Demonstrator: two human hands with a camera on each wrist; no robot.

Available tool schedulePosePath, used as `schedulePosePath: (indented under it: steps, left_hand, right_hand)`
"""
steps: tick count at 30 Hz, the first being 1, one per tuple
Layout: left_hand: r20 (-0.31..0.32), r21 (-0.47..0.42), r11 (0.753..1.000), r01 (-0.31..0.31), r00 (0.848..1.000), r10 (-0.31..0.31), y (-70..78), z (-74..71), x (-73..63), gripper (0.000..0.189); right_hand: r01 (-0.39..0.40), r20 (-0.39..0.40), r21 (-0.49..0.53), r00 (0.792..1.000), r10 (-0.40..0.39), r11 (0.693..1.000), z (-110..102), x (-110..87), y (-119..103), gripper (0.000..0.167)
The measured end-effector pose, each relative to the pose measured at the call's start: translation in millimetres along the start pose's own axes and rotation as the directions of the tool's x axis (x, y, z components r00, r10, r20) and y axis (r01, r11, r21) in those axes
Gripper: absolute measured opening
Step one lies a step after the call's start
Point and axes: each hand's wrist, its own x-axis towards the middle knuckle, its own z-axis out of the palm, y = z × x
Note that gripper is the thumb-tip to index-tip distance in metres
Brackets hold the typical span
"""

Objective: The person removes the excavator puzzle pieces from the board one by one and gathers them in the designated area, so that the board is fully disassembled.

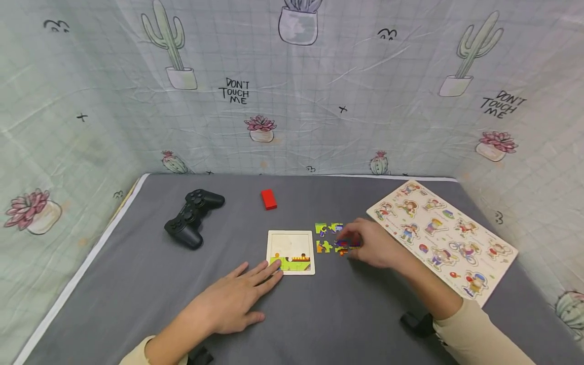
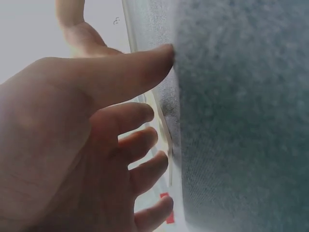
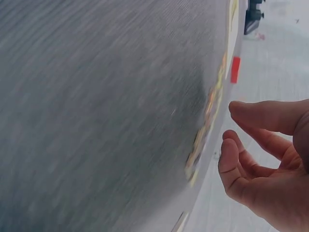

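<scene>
A small wooden puzzle tray [image 1: 290, 235] lies on the grey table, its lower part filled with green picture pieces [image 1: 292, 264]. My left hand [image 1: 237, 299] lies flat beside it, fingers straight and fingertips at the tray's lower left corner. Right of the tray are several loose jigsaw pieces [image 1: 324, 247]. My right hand [image 1: 371, 243] hovers at their right side and covers some of them. The right wrist view shows its thumb and bent fingers [image 3: 229, 154] apart with nothing between them, near the row of pieces [image 3: 212, 104].
A black game controller [image 1: 191, 218] lies to the left at the back. A red block [image 1: 268, 199] sits behind the tray. On the right, a large wooden picture board [image 1: 424, 223] lies at an angle, partly under the right forearm in the head view. Patterned cloth walls [image 1: 292, 101] enclose the table.
</scene>
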Motion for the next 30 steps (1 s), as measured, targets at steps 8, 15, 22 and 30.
schedulePosePath:
  steps: [8,15,22,30]
  left_hand:
    - [0.02,-0.033,0.997,0.072,0.997,-0.072,-3.9,-0.7,-5.3,0.083]
    - [0.043,-0.071,0.992,0.1,0.994,-0.097,-6.5,0.3,-6.4,0.08]
    - [0.058,-0.092,0.99,0.107,0.993,-0.102,-7.6,0.3,-8.4,0.079]
    - [0.056,-0.106,0.99,0.089,0.995,-0.083,-9.6,-0.3,-10.9,0.082]
  right_hand:
    - [0.058,0.05,0.04,0.997,-0.059,0.998,15.5,16.0,-29.5,0.028]
    - [0.073,0.16,0.063,0.984,-0.082,0.995,33.8,36.1,-60.2,0.027]
    - [0.075,0.23,0.071,0.969,-0.09,0.995,48.3,51.6,-81.7,0.031]
    - [0.124,0.251,0.065,0.958,-0.136,0.99,60.4,60.3,-91.1,0.035]
